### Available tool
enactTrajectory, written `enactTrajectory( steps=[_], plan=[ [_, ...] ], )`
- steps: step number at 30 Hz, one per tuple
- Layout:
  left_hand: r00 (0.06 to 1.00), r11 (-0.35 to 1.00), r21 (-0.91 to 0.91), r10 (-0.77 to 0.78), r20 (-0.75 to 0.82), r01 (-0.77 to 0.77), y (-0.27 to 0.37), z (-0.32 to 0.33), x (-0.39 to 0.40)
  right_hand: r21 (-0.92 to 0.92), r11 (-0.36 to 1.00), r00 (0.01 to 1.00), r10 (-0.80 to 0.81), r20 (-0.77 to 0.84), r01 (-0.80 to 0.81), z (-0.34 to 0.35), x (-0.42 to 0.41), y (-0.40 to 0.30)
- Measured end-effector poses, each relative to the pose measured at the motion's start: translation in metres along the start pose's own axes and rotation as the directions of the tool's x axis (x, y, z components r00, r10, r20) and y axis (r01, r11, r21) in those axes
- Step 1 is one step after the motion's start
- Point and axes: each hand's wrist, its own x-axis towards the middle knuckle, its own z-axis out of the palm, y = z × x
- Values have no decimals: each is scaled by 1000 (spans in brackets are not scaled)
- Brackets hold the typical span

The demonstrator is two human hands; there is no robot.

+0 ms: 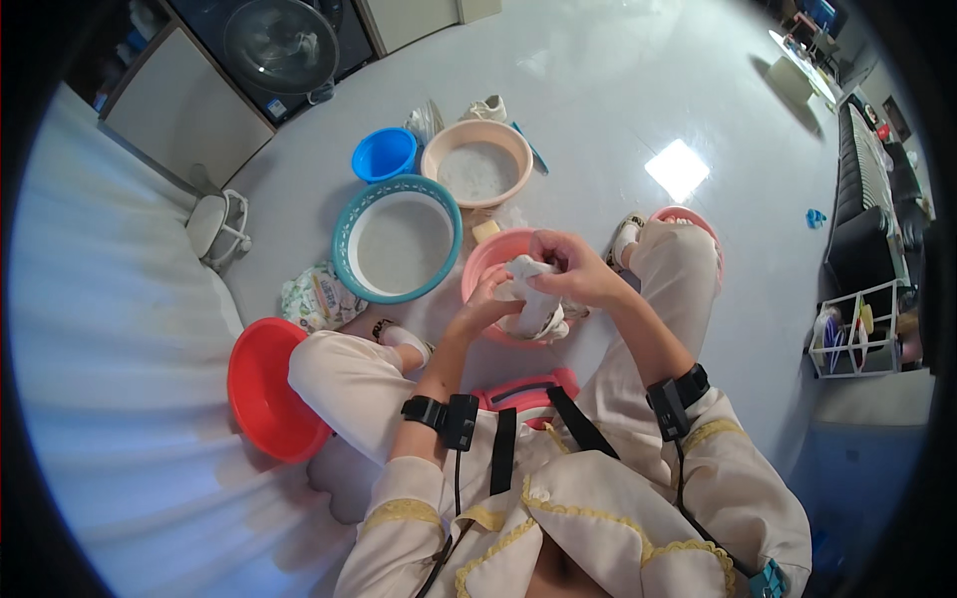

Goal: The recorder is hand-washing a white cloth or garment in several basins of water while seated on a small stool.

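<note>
Between both hands, over the pink basin [473, 278], hangs a white cloth item [537, 308]; its exact kind is hard to tell. My right hand [574, 270] pinches its upper end between thumb and fingers. From the other side my left hand [490, 303] grips its edge, thumb pointing to the right. The item's lower part hangs bunched in the basin and hides most of what the basin holds. A yellowish bar of soap [485, 231] lies just beyond the basin's far rim.
Beyond stand a teal basin [452, 258], a peach basin [529, 164] with cloudy water, and a blue bucket [385, 155]. A white shoe [487, 109] and a blue brush [529, 148] lie behind. A red basin [269, 389] and printed plastic bag [321, 299] are at left.
</note>
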Motion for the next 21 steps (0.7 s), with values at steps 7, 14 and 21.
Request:
enactTrajectory(
  steps=[7,14,21],
  plan=[
    [1000,987,157,18,23,-21,38,-19,-19,-44,998,965,-49,-256,40,-25,-17,3],
    [951,873,487,-119,286,-37,75,-46,-37,-23,998,890,-69,-450,65,-46,-30,6],
    [954,989,145,-45,295,2,43,-63,-28,-469,854,894,-11,-449,-225,-59,-23,25]
  ],
)
